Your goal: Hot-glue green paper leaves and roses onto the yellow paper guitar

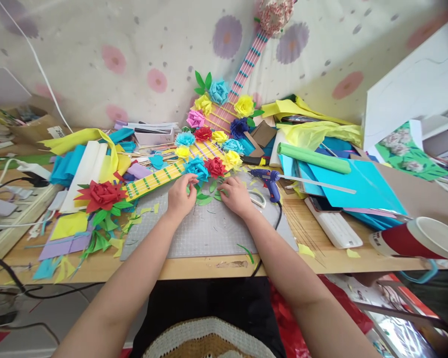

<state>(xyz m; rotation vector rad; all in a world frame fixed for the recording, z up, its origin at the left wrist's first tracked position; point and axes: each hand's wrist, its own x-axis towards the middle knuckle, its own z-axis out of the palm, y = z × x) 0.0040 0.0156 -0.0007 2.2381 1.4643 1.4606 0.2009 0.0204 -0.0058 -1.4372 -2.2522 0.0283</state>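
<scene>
My left hand (pixel 182 198) is closed, its thumb and fingers bent together just below a blue paper flower (pixel 196 168); a bit of green shows at the fingertips. Opposite it, my right hand (pixel 236 195) has its fingers drawn together beside green paper leaves (pixel 204 200) lying between the hands. What each hand pinches is too small to make out. Above them, a yellow paper guitar (pixel 155 180) lies tilted, decorated with a red flower (pixel 215 167) and other paper flowers. Under my hands is a grey cutting mat (pixel 205 238).
Right of my right hand lie scissors (pixel 259 200) and a blue glue gun (pixel 269 183) with a trailing cord. A red-and-white cup (pixel 406 238) stands near the right edge. A pink paper guitar (pixel 242 69) leans on the wall. Paper scraps and a power strip crowd the left.
</scene>
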